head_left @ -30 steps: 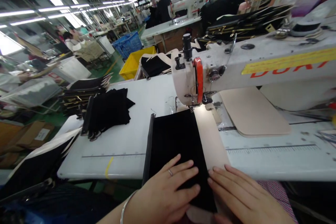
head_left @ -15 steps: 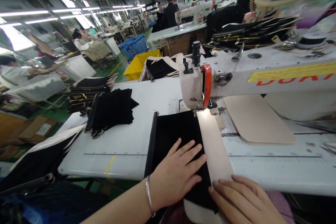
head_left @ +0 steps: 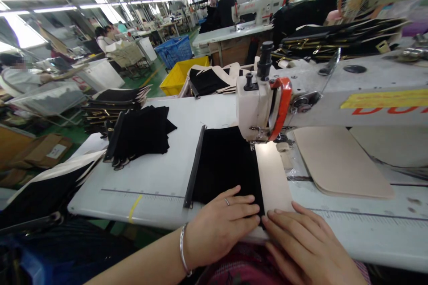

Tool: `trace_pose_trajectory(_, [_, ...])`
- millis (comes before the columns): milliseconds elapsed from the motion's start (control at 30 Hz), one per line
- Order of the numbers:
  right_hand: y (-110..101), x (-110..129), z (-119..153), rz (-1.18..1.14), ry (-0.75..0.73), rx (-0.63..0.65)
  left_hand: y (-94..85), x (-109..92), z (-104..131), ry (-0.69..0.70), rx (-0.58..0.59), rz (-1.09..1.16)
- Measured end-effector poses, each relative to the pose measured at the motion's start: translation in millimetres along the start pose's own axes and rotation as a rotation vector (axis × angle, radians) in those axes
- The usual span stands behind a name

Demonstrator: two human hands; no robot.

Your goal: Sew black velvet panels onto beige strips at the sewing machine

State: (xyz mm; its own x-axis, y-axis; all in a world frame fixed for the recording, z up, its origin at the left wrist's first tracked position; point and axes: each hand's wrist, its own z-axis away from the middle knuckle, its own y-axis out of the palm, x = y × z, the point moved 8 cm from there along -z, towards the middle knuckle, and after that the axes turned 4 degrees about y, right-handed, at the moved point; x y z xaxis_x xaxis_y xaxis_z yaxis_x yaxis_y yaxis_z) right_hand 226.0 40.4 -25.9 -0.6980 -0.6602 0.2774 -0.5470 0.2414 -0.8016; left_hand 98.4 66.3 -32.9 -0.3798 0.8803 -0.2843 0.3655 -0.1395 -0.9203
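Note:
A black fabric piece point(head_left: 224, 164) with a dark strip along its left edge lies over a beige panel point(head_left: 276, 182), under the needle area of the white sewing machine point(head_left: 254, 107). My left hand point(head_left: 224, 218), with a ring and a bracelet, rests on the lower part of the black fabric, fingers spread a little and pointing right. Close beside it, my right hand point(head_left: 304, 240) lies flat over the lower end of the beige panel, fingertips at the fabric's edge. A small lamp lights the panel beside the needle.
Stacked black pieces point(head_left: 143, 136) lie on the white table point(head_left: 160, 178) at the left. Beige panels point(head_left: 341, 160) rest right of the needle. Behind stand a yellow crate point(head_left: 180, 73), a blue basket point(head_left: 174, 51) and more fabric piles. People sit and stand farther back.
The black fabric and beige panel have moved away from me, farther under the machine. My left hand has slid toward the fabric's lower edge. The view has shifted slightly.

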Motion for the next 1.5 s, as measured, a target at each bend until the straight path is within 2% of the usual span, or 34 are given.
trace_pose_trajectory(167, [9, -13, -5, -0.057, 0.137, 0.024, 1.9, 12, -6, 0.013, -0.004, -0.011])
trace_pose_trajectory(333, [17, -25, -11, -0.032, 0.179, 0.109, 1.6, 26, -18, 0.014, 0.025, -0.048])
trace_pose_trajectory(533, [22, -37, -26, 0.04, 0.143, 0.167, 0.2, 47, -33, 0.004, 0.081, -0.099])
trace_pose_trajectory(833, [33, -58, -50, 0.112, 0.134, 0.23, 0.8, 82, -53, -0.029, 0.08, -0.136])
trace_pose_trajectory(1200, [44, -80, -76, 0.129, 0.128, 0.224, -7.0, 122, -76, -0.124, -0.038, -0.111])
trace_pose_trajectory(1500, [50, -82, -76, 0.154, 0.119, 0.213, -3.2, 133, -79, -0.183, -0.03, -0.115])
